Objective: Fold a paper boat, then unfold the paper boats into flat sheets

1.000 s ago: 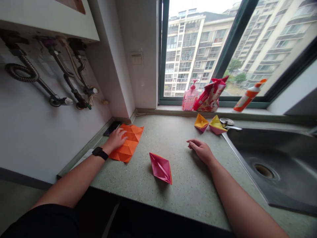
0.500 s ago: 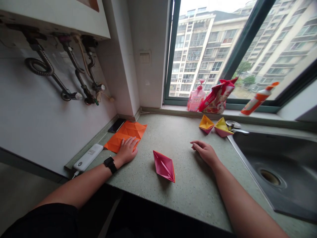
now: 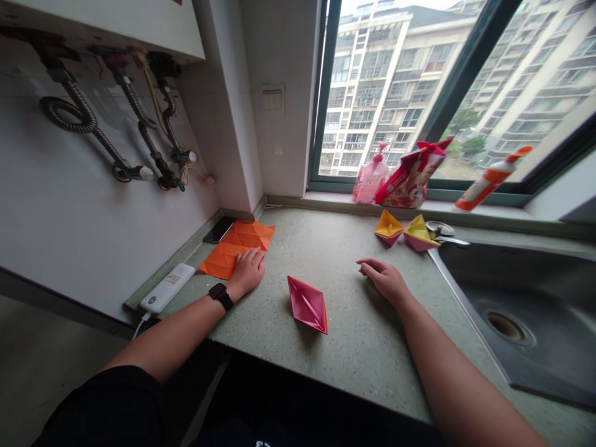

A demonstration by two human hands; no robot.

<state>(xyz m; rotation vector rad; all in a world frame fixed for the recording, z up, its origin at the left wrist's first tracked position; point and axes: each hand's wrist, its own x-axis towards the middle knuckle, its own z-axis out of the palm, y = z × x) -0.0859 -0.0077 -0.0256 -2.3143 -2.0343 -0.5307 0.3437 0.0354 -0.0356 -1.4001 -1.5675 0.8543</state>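
Note:
My left hand (image 3: 248,273) lies flat, fingers stretched, on the near right corner of a creased orange paper sheet (image 3: 237,248) on the green speckled counter (image 3: 326,248). A pink paper boat (image 3: 307,303) stands in the middle of the counter between my arms. My right hand (image 3: 384,280) rests on the counter right of the boat, fingers loosely curled, holding nothing I can see. Two yellow-and-pink paper boats (image 3: 404,228) sit farther back near the sink.
A steel sink (image 3: 512,298) fills the right side. On the window sill stand a pink pump bottle (image 3: 370,176), a red bag (image 3: 412,175) and an orange bottle (image 3: 491,180). A white power bank (image 3: 167,288) and a dark phone (image 3: 220,230) lie along the left wall under hoses.
My left hand has slid from the far part of the orange sheet toward me to its near right corner. The right hand has hardly moved.

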